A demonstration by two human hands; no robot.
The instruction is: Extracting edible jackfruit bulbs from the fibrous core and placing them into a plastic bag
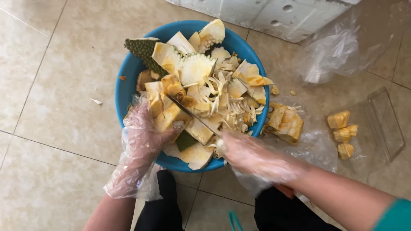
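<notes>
From the head camera, the left hand (143,137), in a loose clear plastic glove, has its fingers (165,136) curled around a yellow jackfruit piece (169,115) at the near rim of the blue bowl (128,81), pinning it so it cannot slide under the blade. The right hand (252,156), also gloved, has its fingers closed tight on the handle of a knife (192,114); the blade runs away from them up and to the left, its tip resting on the piece just beyond the left fingers. The bowl is heaped with rind and stringy scraps (214,85), likely kept together as waste. Past the right fingers, cleaned yellow pods (284,122) lie on a plastic sheet, and further right more pods (342,132) sit in a clear tray (385,124), apart from the scraps.

Everything rests on a beige tiled floor (55,85). A white foam box (274,15) and a crumpled clear bag (329,55) lie beyond the bowl.
</notes>
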